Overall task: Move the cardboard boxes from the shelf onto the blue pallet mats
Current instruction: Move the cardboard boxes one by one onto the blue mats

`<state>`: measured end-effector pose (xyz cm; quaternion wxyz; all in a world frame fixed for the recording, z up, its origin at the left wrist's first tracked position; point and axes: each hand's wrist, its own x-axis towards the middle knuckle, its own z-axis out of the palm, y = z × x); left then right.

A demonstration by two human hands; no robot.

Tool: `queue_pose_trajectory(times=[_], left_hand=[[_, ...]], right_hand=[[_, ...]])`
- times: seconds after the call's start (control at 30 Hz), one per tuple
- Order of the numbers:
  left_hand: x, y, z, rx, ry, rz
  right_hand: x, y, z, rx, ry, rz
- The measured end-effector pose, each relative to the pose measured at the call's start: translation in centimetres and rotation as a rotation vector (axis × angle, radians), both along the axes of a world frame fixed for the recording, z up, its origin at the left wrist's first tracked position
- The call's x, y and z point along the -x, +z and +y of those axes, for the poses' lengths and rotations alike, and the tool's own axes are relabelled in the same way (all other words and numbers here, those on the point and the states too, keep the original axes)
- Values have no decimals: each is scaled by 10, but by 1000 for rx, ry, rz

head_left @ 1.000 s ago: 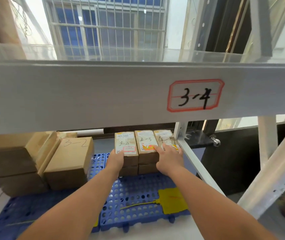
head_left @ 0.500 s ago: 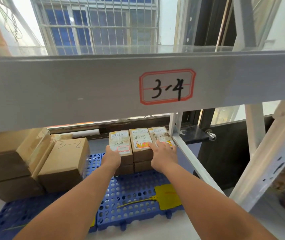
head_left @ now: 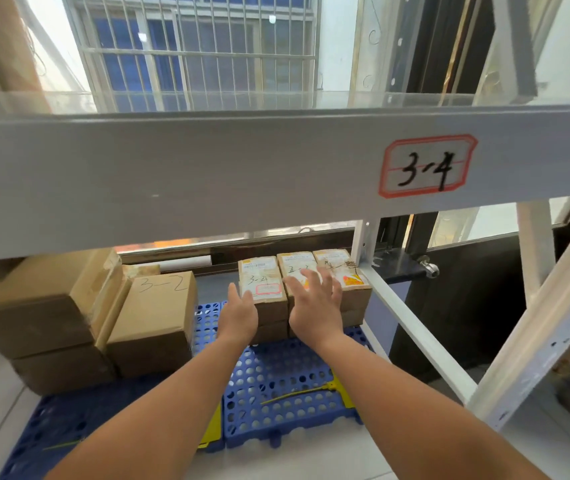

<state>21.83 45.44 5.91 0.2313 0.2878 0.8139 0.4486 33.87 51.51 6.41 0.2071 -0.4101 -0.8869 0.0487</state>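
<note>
Both arms reach under the white shelf beam [head_left: 207,174], which carries a red-bordered label [head_left: 427,166] handwritten "3-4". Below it, a row of 3 small cardboard boxes sits on a lower layer of similar boxes [head_left: 273,332], and the whole stack stands at the back of the right blue pallet mat [head_left: 287,375].

The left grip [head_left: 240,315] is open and flat, with its fingers straight, its thumb pointing up and its palm turned toward the left side of the left small box [head_left: 262,282], which is marked "3-4". It is at that side face, but I cannot tell whether it touches. It holds nothing.

The right grip [head_left: 314,306] is also open. Its fingers are spread wide over the top of the middle small box [head_left: 294,268] and reach toward the right small box [head_left: 349,271]. No finger curls round an edge, and it has hold of nothing. The right small box stands just beside the white slanted brace [head_left: 415,327] of the shelf frame.

Further left stands a larger box [head_left: 158,313] marked "3-2". It is just beside a stack of big cardboard boxes [head_left: 41,317], and one flat box leans tilted between them. These rest on the left blue pallet mat [head_left: 68,420]. A yellow tag with a thin strap [head_left: 297,394] lies on the right mat near its front edge, partly hidden by the right forearm. A barred window [head_left: 200,53] shows above the beam.
</note>
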Motion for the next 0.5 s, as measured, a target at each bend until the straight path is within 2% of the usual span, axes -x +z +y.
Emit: queue_pose_trajectory(times=[0.1, 0.27, 0.5], left_hand=[[-3, 3, -23, -142, -67, 37], [37, 13, -71, -88, -148, 221], [115, 17, -178, -28, -306, 672]], right_hand=[[24, 2, -26, -80, 80, 82], [77, 10, -73, -24, 146, 182], [141, 17, -166, 81, 72, 317]])
